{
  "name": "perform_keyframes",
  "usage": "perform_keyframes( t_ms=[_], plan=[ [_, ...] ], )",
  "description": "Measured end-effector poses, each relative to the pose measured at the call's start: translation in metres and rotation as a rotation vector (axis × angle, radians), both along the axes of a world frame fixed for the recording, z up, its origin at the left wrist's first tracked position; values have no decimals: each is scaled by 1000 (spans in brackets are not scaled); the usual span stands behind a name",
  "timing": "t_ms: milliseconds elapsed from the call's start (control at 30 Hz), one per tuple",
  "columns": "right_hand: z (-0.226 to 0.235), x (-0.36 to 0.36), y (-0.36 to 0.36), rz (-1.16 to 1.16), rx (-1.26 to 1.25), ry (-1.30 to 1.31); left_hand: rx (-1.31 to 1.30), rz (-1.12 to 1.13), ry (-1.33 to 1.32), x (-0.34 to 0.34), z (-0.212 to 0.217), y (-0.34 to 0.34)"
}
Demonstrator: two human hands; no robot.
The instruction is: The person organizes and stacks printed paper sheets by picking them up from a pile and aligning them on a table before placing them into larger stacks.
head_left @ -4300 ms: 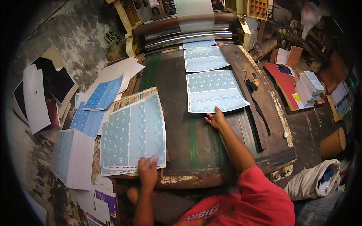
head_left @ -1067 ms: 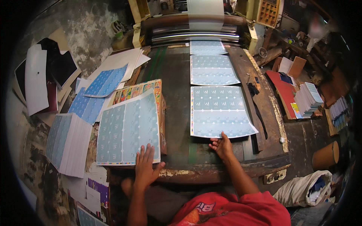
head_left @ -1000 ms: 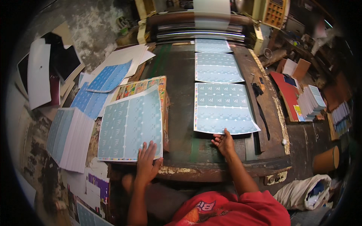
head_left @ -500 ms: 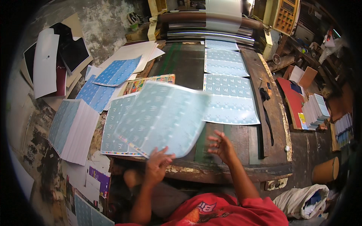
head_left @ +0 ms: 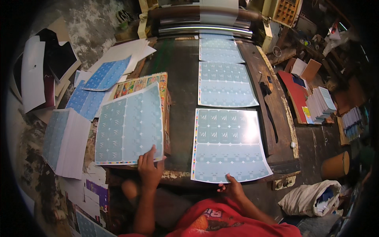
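Note:
Light blue printed sheets with white zigzag marks lie in a row on a dark feed table (head_left: 177, 94). The nearest printed sheet (head_left: 227, 146) reaches the table's front edge. My right hand (head_left: 233, 188) pinches its near edge, thumb on top and fingers curled below. On the left, another printed sheet (head_left: 132, 122) lies atop a pile, its right side curling slightly. My left hand (head_left: 150, 168) rests at the near right corner of that sheet, fingers stretched onto it. Farther up the row, a second sheet (head_left: 227, 85) and a third sheet (head_left: 219, 49) lead back to the rollers.
A roller machine (head_left: 205, 29) spans the far end, with a control panel (head_left: 287, 12) at its right. A thick paper stack (head_left: 71, 144) and blue sheets (head_left: 106, 73) are at left. A long dark bar (head_left: 254, 94) runs along the right. A white sack (head_left: 312, 197) sits lower right.
The sheet in my left hand has come down onto the left pile. My right hand has moved down to the nearest sheet's edge. The row of sheets has advanced toward me.

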State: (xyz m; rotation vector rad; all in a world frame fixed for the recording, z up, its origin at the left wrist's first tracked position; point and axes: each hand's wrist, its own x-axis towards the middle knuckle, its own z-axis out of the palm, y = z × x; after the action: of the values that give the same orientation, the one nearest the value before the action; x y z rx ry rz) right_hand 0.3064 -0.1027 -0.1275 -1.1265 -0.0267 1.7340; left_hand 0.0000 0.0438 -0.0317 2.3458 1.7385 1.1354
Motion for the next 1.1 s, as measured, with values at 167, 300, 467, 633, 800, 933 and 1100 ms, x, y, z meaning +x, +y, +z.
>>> perform_keyframes(
  t_ms=[167,300,467,633,800,933,1100],
  plan=[
    [9,0,-1,-92,-139,-30,-242,173,-315,-3,1,11],
    [10,12,30,-84,-66,0,-346,116,-630,-7,0,21],
    [11,24,75,-126,7,-17,-232,166,-383,-4,-1,3],
    [3,34,105,-148,94,-16,-317,-73,-383,-24,1,2],
    [-10,36,131,-232,130,8,-458,-73,-403,-44,-1,-1],
    [-22,34,150,-327,133,3,-328,47,-1185,-41,-16,11],
    [-22,22,153,-396,142,-21,-262,105,-969,-13,5,4]
  ],
)
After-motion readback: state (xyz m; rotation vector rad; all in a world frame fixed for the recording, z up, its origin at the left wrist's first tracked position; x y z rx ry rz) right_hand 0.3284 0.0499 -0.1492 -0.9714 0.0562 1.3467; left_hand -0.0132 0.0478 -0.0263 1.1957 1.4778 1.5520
